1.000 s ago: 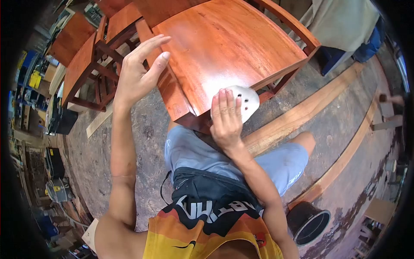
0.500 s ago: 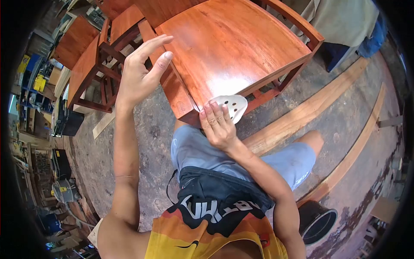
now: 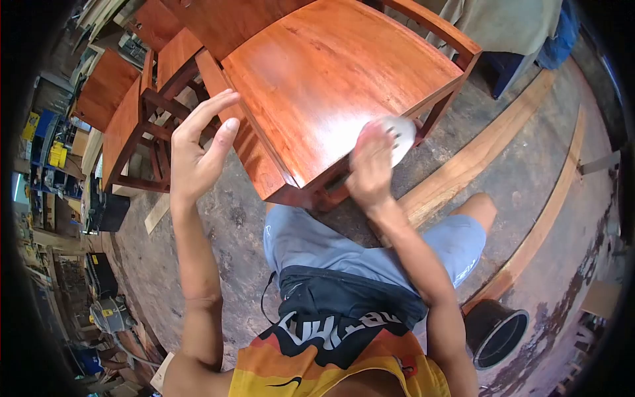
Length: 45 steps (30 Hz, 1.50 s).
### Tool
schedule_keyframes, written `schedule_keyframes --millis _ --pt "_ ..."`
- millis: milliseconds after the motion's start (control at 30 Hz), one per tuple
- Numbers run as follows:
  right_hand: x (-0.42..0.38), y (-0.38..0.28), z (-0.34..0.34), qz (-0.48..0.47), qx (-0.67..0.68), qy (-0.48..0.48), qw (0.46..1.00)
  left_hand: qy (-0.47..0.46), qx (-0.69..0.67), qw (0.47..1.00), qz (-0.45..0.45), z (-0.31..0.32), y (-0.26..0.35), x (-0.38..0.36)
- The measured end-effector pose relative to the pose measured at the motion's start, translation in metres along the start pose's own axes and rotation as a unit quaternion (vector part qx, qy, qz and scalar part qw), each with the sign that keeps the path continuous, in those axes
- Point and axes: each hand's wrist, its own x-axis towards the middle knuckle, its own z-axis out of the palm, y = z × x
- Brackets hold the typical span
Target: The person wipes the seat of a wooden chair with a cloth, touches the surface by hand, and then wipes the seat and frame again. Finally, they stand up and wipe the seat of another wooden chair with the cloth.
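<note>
A reddish-brown wooden chair (image 3: 311, 86) stands in front of me, its glossy seat towards me. My right hand (image 3: 372, 165), blurred by motion, is at the seat's front edge. Its fingers hold a white sanding disc (image 3: 403, 139) with several holes against that edge, and part of the disc lies under the fingers. My left hand (image 3: 200, 149) is raised beside the chair's left armrest (image 3: 261, 169). Its thumb and fingers are apart and hold nothing.
More wooden chairs (image 3: 122, 119) stand at the left. Long planks (image 3: 483, 152) lie on the concrete floor to the right, and a black bucket (image 3: 496, 334) is by my right elbow. Cloth (image 3: 503, 33) hangs at the upper right. Shelves with tools (image 3: 56, 155) line the left side.
My right hand has moved with the sanding disc rightward and slightly up along the seat's front edge, away from the left corner. My left hand appears a little lower and further left.
</note>
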Motion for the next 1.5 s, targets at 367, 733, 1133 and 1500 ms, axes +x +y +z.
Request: schedule_keyframes --millis 367,733,1133,1500 --pt "0.045 0.084 -0.017 0.051 -0.023 0.073 0.996 0.006 -0.021 1.000 -0.020 -0.041 0.025 -0.032" --pt "0.076 0.124 -0.032 0.110 0.004 0.110 0.988 -0.014 0.029 0.999 -0.003 -0.047 0.023 -0.038" --pt "0.083 0.128 -0.050 0.172 0.020 0.095 0.980 -0.018 0.038 0.999 -0.018 -0.036 0.020 -0.034" --pt "0.086 0.123 -0.057 0.175 0.012 0.083 0.981 -0.044 0.033 0.998 0.035 -0.020 0.047 -0.011"
